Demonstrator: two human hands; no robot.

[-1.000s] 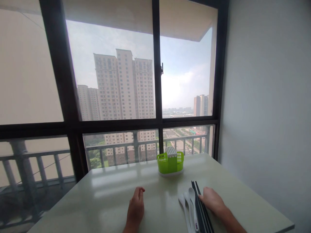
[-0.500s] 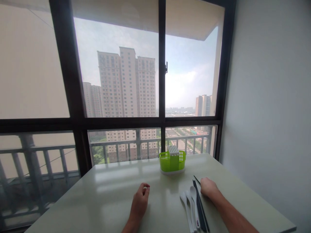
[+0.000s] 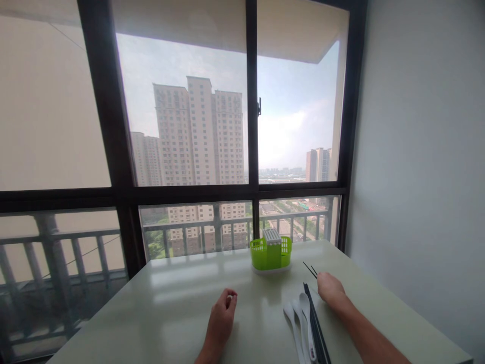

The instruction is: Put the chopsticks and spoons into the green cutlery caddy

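The right hand point(image 3: 330, 289) is pinching thin black chopsticks point(image 3: 310, 269) just right of the green plastic cutlery caddy point(image 3: 270, 252); the left hand point(image 3: 222, 318) is resting curled on open glossy table point(image 3: 170, 313) nearer the person.

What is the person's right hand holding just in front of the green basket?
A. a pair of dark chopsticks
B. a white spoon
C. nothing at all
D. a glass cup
A: the right hand is closed on a pair of dark chopsticks, whose thin tips stick out toward the green basket, while the white spoons lie untouched on the table.
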